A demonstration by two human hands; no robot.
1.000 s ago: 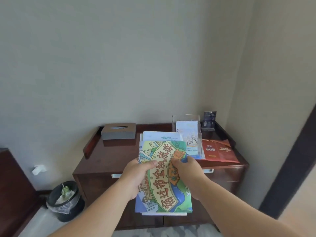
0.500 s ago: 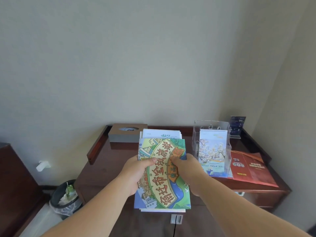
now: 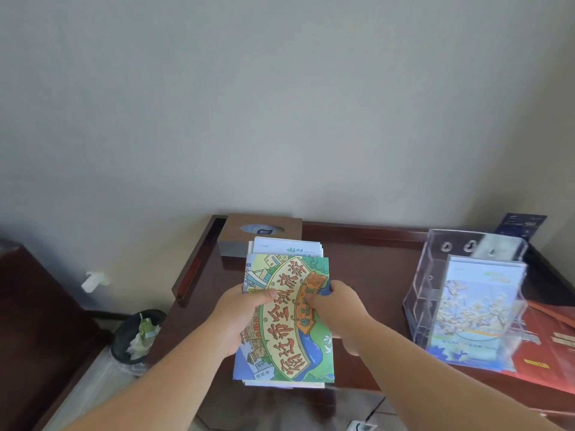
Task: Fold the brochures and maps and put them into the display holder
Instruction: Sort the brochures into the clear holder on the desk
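Head view, left hand (image 3: 239, 318) and right hand (image 3: 339, 309) each gripping a stack of maps (image 3: 284, 318) by its sides, thumbs on top, above a desk (image 3: 370, 275), clear holder (image 3: 466, 293) at right with one brochure (image 3: 476, 309) inside.

What appears to be a hotel guest room: a dark polished wooden tabletop (image 3: 367, 275) with a raised rim stands against a plain pale wall (image 3: 280, 104). It carries a brown tissue box (image 3: 261, 231), a clear acrylic display holder (image 3: 418, 293) with a blossom-printed brochure (image 3: 479, 306), and a red leaflet (image 3: 553, 343). An illustrated tourist map (image 3: 280, 346) is held above it, and a plastic-lined waste bin (image 3: 119, 340) stands on the floor beside it.
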